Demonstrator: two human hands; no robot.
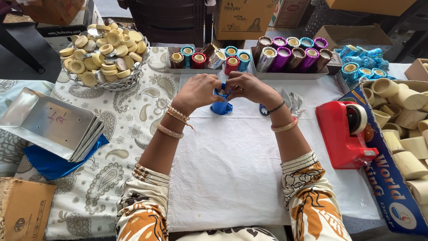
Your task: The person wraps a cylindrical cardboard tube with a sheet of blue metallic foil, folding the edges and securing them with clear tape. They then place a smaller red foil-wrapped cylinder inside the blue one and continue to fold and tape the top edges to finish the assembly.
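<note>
My left hand point(196, 91) and my right hand point(249, 88) meet over the white cloth point(227, 174), both gripping a small cylinder wrapped in shiny blue foil point(221, 107). The fingers pinch the foil at its top end, and the lower foil bulges below my hands. Bangles sit on both wrists. Most of the cylinder is hidden by my fingers.
A red tape dispenser point(345, 131) stands at right beside a box of bare cream cylinders point(401, 134). Trays of foil-wrapped cylinders point(290, 58) line the far edge. A wire basket of round caps point(104, 53) sits far left, with stacked metal trays point(53, 125) on blue foil.
</note>
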